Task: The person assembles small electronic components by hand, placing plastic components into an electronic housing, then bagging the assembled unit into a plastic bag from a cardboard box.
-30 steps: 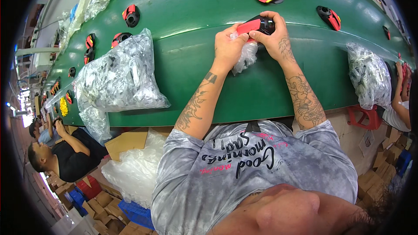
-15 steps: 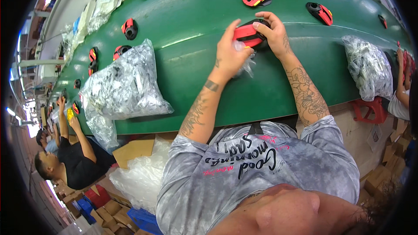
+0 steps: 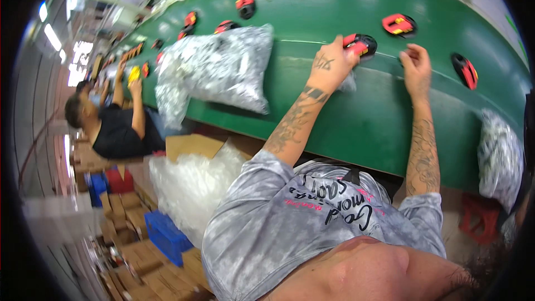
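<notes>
My left hand (image 3: 333, 66) is closed around a red-and-black rounded plastic device (image 3: 361, 46) with yellow parts, held above the green table. A crumpled piece of clear plastic (image 3: 349, 82) hangs below that hand; whether the fingers grip it is hidden. Off to the right, apart from the device, my right hand (image 3: 418, 71) has its thumb and curled fingers drawn together. A tiny dark spot shows at its fingertips, too small to name. Another such device (image 3: 399, 24) lies on the table beyond my hands, and one more (image 3: 465, 71) lies to the right.
A large clear bag (image 3: 223, 69) of small parts rests on the green table (image 3: 312, 117) to my left, with several devices behind it. Another filled bag (image 3: 501, 156) sits at the right edge. A co-worker (image 3: 122, 128) works farther left. Cardboard boxes and a blue crate (image 3: 165, 237) stand below.
My right hand has let go of the device and moved away to the right. The device stays in my left hand. The whole view has turned, shifting the table scene.
</notes>
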A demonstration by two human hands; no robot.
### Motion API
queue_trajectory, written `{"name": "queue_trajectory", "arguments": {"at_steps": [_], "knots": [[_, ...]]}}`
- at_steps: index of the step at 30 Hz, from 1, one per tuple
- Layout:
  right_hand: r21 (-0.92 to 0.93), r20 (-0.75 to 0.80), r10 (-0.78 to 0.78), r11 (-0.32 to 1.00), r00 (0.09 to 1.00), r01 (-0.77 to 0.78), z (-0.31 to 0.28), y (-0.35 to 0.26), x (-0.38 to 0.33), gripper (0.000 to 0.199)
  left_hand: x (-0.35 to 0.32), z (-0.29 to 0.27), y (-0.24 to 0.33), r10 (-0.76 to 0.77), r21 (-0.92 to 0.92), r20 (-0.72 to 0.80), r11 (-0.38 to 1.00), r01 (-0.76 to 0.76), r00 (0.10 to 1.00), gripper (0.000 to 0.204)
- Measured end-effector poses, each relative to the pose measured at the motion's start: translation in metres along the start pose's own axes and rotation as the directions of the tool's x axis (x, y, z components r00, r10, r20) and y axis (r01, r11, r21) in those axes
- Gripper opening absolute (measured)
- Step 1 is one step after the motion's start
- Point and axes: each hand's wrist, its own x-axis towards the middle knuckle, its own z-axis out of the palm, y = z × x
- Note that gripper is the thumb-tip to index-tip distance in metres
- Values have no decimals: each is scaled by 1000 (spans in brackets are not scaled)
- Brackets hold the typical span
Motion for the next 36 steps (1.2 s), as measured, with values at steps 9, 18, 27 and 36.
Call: {"name": "queue_trajectory", "arguments": {"at_steps": [9,18,27,36], "knots": [[21,134,114,993,984,-118,-5,4,2,20,-28,-112,-57,275,255,-421,950,-179,864,31],[-313,235,64,950,970,13,6,-31,-10,12,-15,-189,-158,-91,525,-386,796,300,918,29],[-361,247,42,931,968,51,0,-38,-13,15,-51,-219,-58,178,516,-592,833,200,786,24],[-39,329,80,997,941,-72,1,-33,-14,30,-12,-66,20,150,-576,-96,798,-178,984,22]]}}
